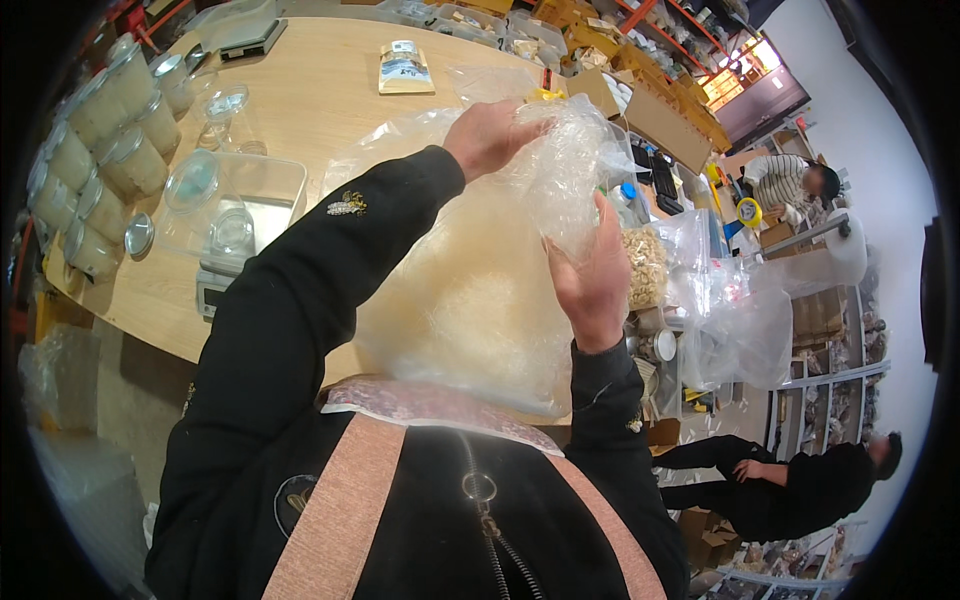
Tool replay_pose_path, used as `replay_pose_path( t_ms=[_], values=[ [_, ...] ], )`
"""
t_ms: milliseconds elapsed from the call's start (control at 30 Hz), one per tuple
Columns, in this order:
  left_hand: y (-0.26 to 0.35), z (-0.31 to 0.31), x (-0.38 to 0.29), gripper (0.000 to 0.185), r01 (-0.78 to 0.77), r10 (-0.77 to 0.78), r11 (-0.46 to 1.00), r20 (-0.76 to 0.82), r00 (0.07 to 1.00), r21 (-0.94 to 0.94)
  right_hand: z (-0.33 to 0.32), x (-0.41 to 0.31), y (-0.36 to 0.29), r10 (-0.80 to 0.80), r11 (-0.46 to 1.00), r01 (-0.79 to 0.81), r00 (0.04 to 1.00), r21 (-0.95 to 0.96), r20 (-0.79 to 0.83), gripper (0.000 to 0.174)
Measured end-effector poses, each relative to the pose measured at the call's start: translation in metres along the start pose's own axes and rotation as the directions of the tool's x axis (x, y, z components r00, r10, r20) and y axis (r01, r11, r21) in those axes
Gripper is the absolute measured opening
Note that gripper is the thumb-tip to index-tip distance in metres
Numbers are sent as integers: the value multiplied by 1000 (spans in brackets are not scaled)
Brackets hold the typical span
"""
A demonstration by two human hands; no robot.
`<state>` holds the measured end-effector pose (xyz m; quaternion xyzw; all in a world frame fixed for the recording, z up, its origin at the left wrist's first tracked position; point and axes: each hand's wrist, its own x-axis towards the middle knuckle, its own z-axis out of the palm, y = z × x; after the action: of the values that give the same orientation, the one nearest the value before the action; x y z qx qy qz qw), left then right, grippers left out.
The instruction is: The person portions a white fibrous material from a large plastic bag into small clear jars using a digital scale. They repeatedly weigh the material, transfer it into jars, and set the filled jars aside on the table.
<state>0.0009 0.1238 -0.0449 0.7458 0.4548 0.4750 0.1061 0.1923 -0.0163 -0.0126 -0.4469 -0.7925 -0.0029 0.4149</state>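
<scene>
A large clear plastic bag (465, 300) with pale, fine contents lies on the wooden table before me. My left hand (491, 139) is on the far part of the bag, its fingers on the gathered, crumpled plastic at the top. On the near right side of that bunched plastic is my right hand (592, 277), thumb and fingers around its edge. What the pale contents are, I cannot tell. To the left, a clear plastic tub (296, 180) stands by a digital scale (214, 289), with empty clear jars (191, 184) in and beside it.
Filled jars with silver lids (135, 157) are stacked at the far left. A labelled pouch (405, 69) lies at the back. A bag of light brown pieces (645, 266), plastic bags and an open cardboard box (667, 120) are on the right. Two people are farther right, one at work by a tape dispenser.
</scene>
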Motion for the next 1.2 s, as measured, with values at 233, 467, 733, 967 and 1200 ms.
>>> replay_pose_path(
  t_ms=[233,467,733,967,1200],
  values=[
    [-69,9,-22,24,121,-106,946,-67,992,299,-51,-31,27,103,954,-114,993,276,52,37],
    [-118,7,-63,14,64,-69,998,-253,965,-28,-75,-9,7,508,624,-403,860,670,45,43],
    [-160,25,-87,21,167,-547,436,-113,830,-884,-1,-7,59,354,446,-606,796,659,492,70],
    [-158,12,-77,32,428,-459,881,-151,875,-202,22,-9,68,282,137,-728,679,672,678,44],
    [54,-91,-98,65,624,-590,373,344,731,-686,5,-30,36,494,467,-628,769,622,405,31]
  ],
)
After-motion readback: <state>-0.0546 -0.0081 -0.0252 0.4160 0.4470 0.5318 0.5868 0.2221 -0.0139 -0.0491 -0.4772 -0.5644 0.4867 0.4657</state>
